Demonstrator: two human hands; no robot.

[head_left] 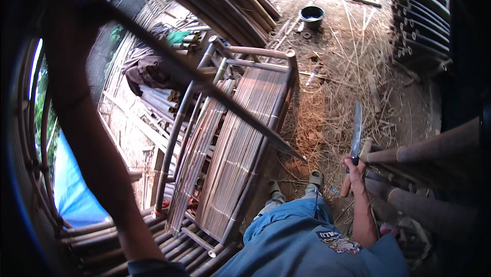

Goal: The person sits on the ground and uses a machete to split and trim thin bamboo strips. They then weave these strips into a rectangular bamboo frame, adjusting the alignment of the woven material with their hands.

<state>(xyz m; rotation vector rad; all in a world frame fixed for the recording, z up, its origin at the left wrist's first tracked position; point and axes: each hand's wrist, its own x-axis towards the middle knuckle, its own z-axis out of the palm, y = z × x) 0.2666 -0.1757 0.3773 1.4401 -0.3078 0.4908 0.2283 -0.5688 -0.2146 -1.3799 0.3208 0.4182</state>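
Observation:
My left hand, raised and in shadow at the upper left, is closed round the end of a handsaw. Its long dark blade tapers down to the right, passing in front of a bamboo bench; no teeth can be made out. On the right, at waist height, my right hand grips the black handle of a knife, blade pointing up and away. A wooden handle sticks out below that same hand; what it belongs to is partly hidden.
Thick bamboo poles jut in close on my right. Stacked bamboo stands far right, and more poles lie at the top. A black bucket sits on the ground beyond straw-like shavings. A blue tarp hangs at left.

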